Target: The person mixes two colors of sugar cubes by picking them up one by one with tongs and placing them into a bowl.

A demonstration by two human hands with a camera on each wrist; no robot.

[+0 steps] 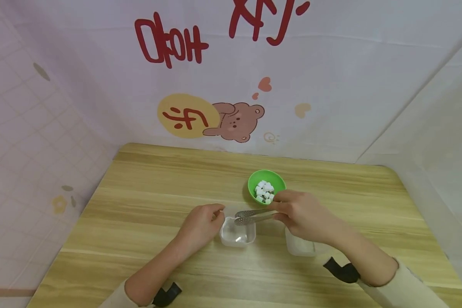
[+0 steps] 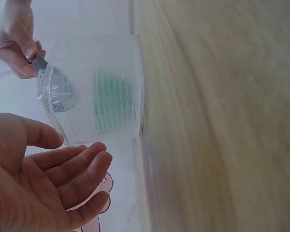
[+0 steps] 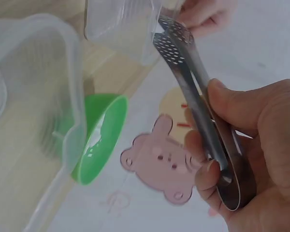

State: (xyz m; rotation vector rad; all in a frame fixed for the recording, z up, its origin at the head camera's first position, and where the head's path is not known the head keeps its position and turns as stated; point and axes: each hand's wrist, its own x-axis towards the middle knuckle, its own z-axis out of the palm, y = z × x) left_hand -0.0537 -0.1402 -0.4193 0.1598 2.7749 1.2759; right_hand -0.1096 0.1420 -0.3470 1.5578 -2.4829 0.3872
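Observation:
My left hand [image 1: 201,224] pinches the rim of a small clear plastic container [image 1: 238,239] at its left corner. In the left wrist view, the thumb is at the rim of this container [image 2: 87,130] and the other fingers are spread beside it. My right hand [image 1: 302,214] grips metal tongs [image 1: 254,219] with perforated ends. Those ends reach over the container's opening, slightly apart, and no cube shows between them in the right wrist view. Behind the tongs stands a green bowl [image 1: 279,182] with several white cubes [image 1: 263,190] in it.
A second translucent plastic container [image 1: 300,248] stands on the wooden table [image 1: 158,184] under my right forearm. A printed cloth wall [image 1: 331,85] rises behind the table, with more cloth at both sides. Black straps [image 1: 342,271] hang at both wrists.

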